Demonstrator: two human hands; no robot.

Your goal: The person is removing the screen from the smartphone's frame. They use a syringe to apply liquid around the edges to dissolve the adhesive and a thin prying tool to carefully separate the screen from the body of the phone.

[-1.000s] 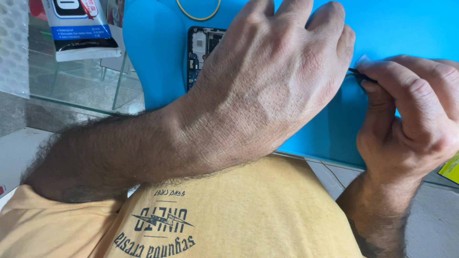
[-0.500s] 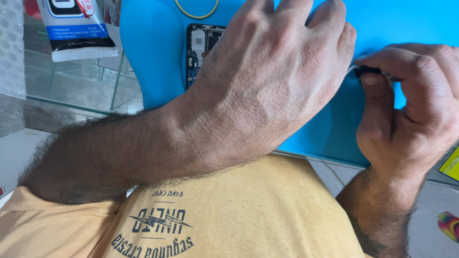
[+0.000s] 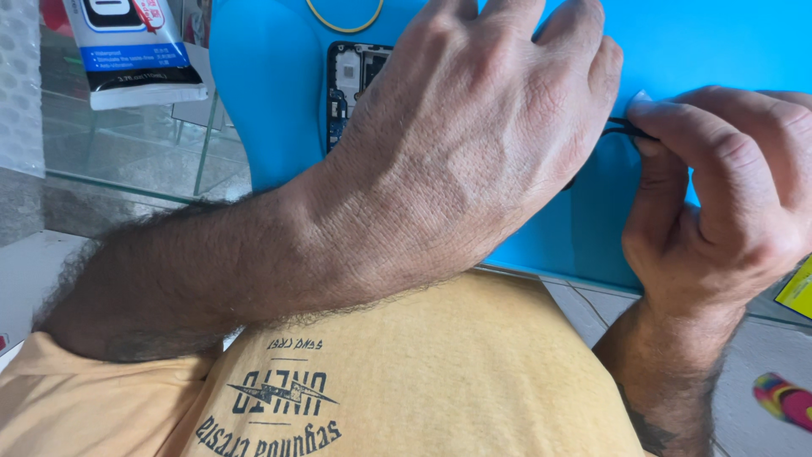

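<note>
1. Blue mat (image 3: 271,101) covered the worktop, cushioning an opened smartphone (image 3: 351,85).
2. Left hand (image 3: 482,144) lay over the phone, steadying it; its grip was hidden.
3. Right hand (image 3: 727,195) pinched black tweezers (image 3: 626,129) beside it.

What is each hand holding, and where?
Right hand pinches a thin black tool at its near end. Left hand covers an opened phone; its grip is hidden.

A phone repair bench — a blue work mat (image 3: 271,101) lies on a glass counter (image 3: 127,161), with an opened phone (image 3: 351,85) showing its insides and a glue tube (image 3: 135,51) close by.
</note>
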